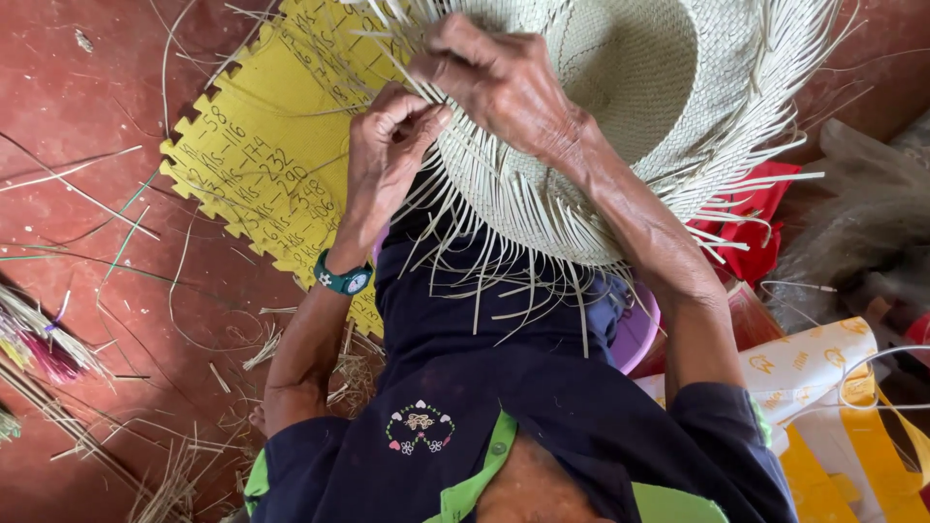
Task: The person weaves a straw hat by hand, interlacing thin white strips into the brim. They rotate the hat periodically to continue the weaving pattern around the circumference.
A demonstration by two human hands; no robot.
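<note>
Nearest the lens: my dark navy top [504, 387] w/ green collar edge and a small embroidered motif on the chest; sleeves reach to the elbows approx.

Item, left forearm: rises from lower left; teal wristwatch [346, 279] on the wrist; my left hand [387, 145] curled tight, fingertips pinched shut on pale straw strands [412, 97] at the brim's edge.

Item, right hand [499, 77]: lies knuckles-up on the brim, fingers bent down and closed on the same strands, touching the left fingertips; which strand sits under which finger, can't tell.

Item, woven straw hat [620, 107]: unfinished, pale cream, held in front of my chest over my lap; crown hollow faces the camera, upper right of centre; brim woven part-way; loose unwoven ends fan out all round, hanging down over my lap and sticking out to the right.

Item, yellow foam mat [262, 165]: jigsaw-toothed edge, handwriting in dark ink; lies on the floor under the hat and hands, upper left.

Item, red floor [77, 116]: scattered straw offcuts [194, 465], thickest at lower left; a few green strands; bundle of dyed purple and yellow fibre [39, 349] at the left edge.

Item, right side: purple plastic bowl [635, 334] just beside my right elbow; red cloth [751, 228] behind the fringe; white-and-yellow printed bag [833, 407] at lower right; grey clear plastic [872, 223] above it.
</note>
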